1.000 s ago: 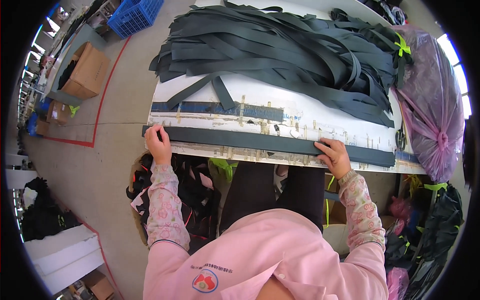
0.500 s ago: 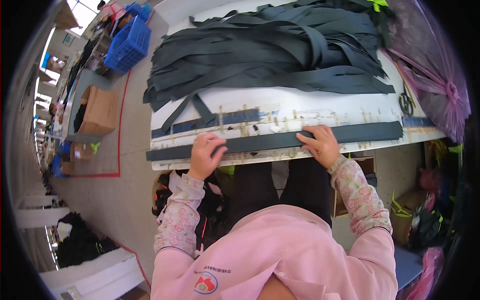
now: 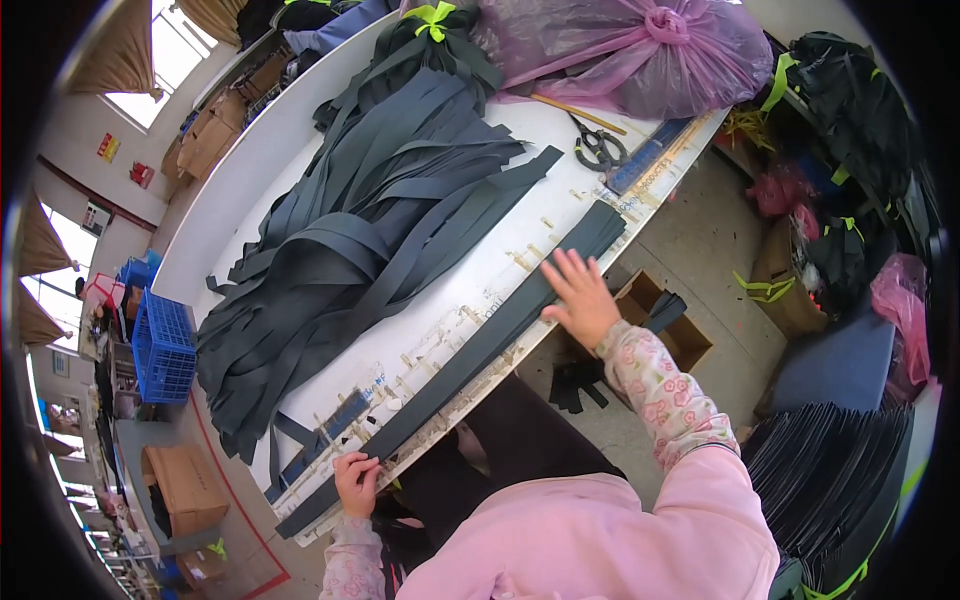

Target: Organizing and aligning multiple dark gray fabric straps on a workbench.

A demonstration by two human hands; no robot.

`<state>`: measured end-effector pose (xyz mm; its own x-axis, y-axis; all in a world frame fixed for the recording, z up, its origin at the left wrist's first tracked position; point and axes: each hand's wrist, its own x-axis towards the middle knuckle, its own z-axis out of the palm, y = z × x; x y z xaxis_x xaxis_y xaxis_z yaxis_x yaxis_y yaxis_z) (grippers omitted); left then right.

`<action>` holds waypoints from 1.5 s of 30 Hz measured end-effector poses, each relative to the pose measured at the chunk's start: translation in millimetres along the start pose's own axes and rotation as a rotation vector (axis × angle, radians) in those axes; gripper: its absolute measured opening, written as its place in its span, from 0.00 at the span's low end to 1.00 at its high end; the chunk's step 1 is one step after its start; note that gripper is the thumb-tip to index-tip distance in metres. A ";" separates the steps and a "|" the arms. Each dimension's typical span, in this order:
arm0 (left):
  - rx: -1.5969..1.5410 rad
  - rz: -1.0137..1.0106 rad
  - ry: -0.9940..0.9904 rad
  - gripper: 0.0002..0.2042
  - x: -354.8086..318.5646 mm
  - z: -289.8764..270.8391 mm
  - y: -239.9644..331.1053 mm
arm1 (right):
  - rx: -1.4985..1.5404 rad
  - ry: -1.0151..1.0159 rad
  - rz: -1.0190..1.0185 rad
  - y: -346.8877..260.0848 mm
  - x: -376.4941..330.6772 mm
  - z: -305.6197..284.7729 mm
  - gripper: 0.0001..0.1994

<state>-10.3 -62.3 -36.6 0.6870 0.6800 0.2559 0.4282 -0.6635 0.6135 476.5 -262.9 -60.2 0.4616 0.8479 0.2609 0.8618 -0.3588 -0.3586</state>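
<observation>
Left hand (image 3: 355, 486) touching dark strips (image 3: 470, 355), grip unclear, right hand (image 3: 585, 300) splayed over them, palm hidden

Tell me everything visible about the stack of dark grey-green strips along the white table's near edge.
The long, narrow stack of dark grey-green strips looks like matte webbing, with layered edges showing at its right end. It lies flat and nearly straight along the near edge of the white table, diagonal in the picture. The left hand touches it near its left end; the right hand is spread over it toward the other end, contact unclear.
</observation>
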 end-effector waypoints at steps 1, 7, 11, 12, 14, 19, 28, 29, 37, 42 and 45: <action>0.001 0.013 -0.008 0.09 1.0 -0.4 0.0 | -0.003 0.023 0.094 24.8 -1.6 -6.5 0.37; 0.057 0.012 -0.034 0.09 -1.1 -5.5 -3.8 | 0.204 0.095 0.161 80.1 -0.7 -20.6 0.32; 0.064 0.012 -0.061 0.08 1.1 -4.8 -1.0 | 0.279 0.315 0.301 108.5 13.8 -35.3 0.28; 0.070 0.015 -0.062 0.08 1.5 -5.4 0.4 | 0.222 0.308 0.311 106.1 19.7 -43.1 0.28; 0.079 0.023 -0.069 0.08 0.5 -5.5 -0.5 | 0.238 0.246 0.338 113.7 26.2 -42.5 0.28; 0.087 0.016 -0.081 0.08 1.5 -4.0 -2.2 | 0.342 0.307 0.387 134.8 30.7 -24.7 0.18; 0.089 0.006 -0.112 0.08 7.1 -3.3 -0.3 | 0.248 0.602 0.514 145.6 35.3 -31.6 0.10; 0.089 0.010 -0.113 0.08 7.3 -3.4 0.8 | 0.247 0.606 0.516 138.7 34.9 -38.3 0.10; 0.122 0.006 -0.138 0.06 0.9 -9.4 1.4 | 0.049 0.098 0.015 60.3 33.4 -2.1 0.33; 0.107 0.036 -0.117 0.06 4.5 -7.0 -0.8 | 0.031 0.119 -0.017 65.6 36.5 0.1 0.36; 0.122 0.056 -0.106 0.06 3.6 -5.9 -5.3 | 0.035 0.117 -0.015 65.5 42.4 3.2 0.36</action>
<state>-13.5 -54.5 -34.5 0.7669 0.6088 0.2030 0.4514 -0.7366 0.5037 551.8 -249.2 -75.5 0.4718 0.8009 0.3687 0.8619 -0.3308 -0.3844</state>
